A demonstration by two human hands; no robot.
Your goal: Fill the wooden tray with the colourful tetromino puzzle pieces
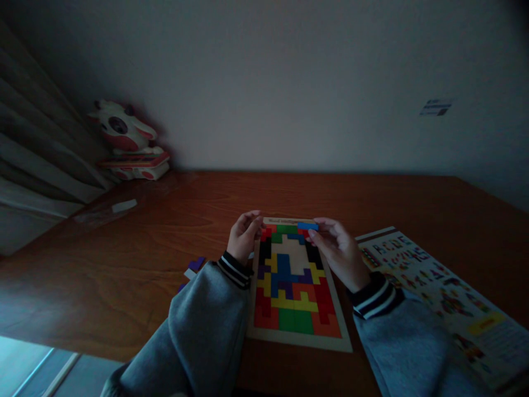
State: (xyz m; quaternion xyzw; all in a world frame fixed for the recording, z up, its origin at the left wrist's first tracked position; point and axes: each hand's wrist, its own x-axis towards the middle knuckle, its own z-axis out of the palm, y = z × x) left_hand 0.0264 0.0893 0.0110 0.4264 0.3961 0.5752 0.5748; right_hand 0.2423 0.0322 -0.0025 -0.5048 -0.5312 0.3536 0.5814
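A wooden puzzle board [301,342] lies on the table in front of me, filled with coloured block pieces around a bare patch [295,253] in its upper middle. Between the thumb and fingers of my right hand [341,253] is a straight blue puzzle piece [307,226], over the board's top right. My left hand [244,237] is at the board's upper left edge with its fingers curled together; whatever they may hold is hidden. Loose purple pieces [196,263] and a white one [190,273] lie left of the board, partly behind my left sleeve.
Right of the board lies a printed sheet [438,298] with coloured block pictures. A cow-shaped toy [132,140] stands at the table's back left, beside a curtain [37,143]. Clear plastic with a white label [124,206] lies nearer. The wall [289,88] borders the wooden table [198,204].
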